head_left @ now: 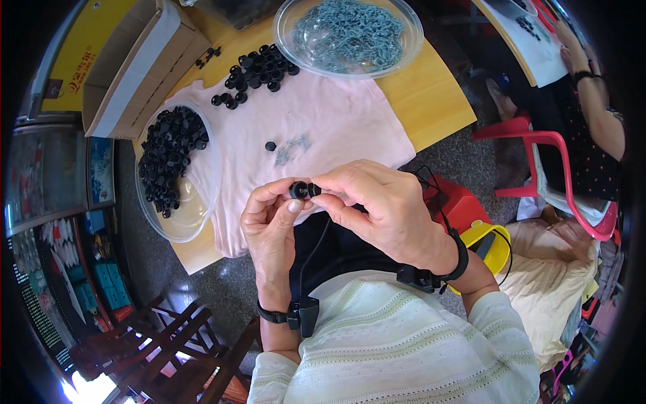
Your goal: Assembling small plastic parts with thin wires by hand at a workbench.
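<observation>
Over the near edge of the pink cloth point(350, 128), my two hands meet around small black plastic parts. My left hand point(270, 219) pinches a round black cap point(298, 190) between thumb and fingers. From the right, my right hand point(377, 209) grips a smaller black plastic piece point(313, 190) with thumb and forefinger, its end against the cap; whether it sits inside cannot be told. One loose black cap point(270, 146) lies on the cloth ahead of my hands, beside a grey-blue smudge. More black caps point(259, 71) are heaped at the cloth's far edge.
A clear bowl of black pieces point(168, 155) stands at left, beside an open cardboard box point(138, 74). At the far side is a clear basin of grey-blue small pieces point(348, 34). Another person's arm point(599, 101) shows at far right, near a red chair point(565, 155).
</observation>
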{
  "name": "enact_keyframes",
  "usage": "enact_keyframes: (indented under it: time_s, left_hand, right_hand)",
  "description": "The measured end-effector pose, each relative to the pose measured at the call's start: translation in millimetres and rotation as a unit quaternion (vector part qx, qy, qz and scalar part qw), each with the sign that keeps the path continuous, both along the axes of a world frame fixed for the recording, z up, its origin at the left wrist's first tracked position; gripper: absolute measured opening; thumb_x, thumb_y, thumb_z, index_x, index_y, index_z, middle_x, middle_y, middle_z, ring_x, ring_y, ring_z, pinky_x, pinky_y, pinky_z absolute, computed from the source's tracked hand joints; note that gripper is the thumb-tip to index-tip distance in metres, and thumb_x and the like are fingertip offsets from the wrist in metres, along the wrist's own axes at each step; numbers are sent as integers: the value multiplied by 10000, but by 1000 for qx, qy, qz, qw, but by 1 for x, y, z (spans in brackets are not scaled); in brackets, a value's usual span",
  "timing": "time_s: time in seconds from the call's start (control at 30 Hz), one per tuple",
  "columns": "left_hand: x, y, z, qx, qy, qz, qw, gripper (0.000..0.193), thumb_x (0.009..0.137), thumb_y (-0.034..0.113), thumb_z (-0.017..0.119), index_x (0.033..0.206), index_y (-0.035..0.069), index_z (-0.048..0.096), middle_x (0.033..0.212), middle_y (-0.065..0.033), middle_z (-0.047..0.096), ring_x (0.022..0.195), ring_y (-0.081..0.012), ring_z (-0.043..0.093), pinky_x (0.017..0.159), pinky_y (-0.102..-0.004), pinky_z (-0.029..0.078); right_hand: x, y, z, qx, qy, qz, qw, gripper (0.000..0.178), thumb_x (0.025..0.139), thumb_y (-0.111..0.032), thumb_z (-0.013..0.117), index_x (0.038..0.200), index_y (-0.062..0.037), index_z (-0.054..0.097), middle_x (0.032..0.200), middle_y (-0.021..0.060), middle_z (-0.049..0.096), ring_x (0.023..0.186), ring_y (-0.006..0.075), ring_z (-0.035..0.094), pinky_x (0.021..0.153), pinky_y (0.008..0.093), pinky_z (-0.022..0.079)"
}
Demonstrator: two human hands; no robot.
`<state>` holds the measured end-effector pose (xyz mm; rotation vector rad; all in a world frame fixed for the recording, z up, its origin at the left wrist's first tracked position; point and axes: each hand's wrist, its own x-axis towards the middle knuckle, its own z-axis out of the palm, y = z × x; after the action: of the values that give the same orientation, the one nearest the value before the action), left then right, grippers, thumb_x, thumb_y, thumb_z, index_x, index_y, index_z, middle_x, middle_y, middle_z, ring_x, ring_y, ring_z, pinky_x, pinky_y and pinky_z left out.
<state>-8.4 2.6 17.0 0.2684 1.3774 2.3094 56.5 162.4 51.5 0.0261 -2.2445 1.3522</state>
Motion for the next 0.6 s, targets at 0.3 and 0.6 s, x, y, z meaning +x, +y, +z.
enact_keyframes:
  time_s: [0.3,0.6]
  left_hand:
    - [0,0,0,0,-8,-3,1000,245,833,-27,662,1068,-23,594,1026,-157,659,920,-172,645,831,-304,562]
    - [0,1,0,-21,6,8,1000,254,816,-62,659,1062,-21,612,1009,-135,666,911,-161,643,836,-297,550]
  right_hand:
    - [-1,-3,-1,1,11,-9,1000,204,746,-8,701,927,-8,607,781,107,621,700,264,626,593,346,506]
    - [-2,-1,0,29,12,-13,999,265,716,35,743,958,-12,646,806,105,654,661,220,638,554,298,512]
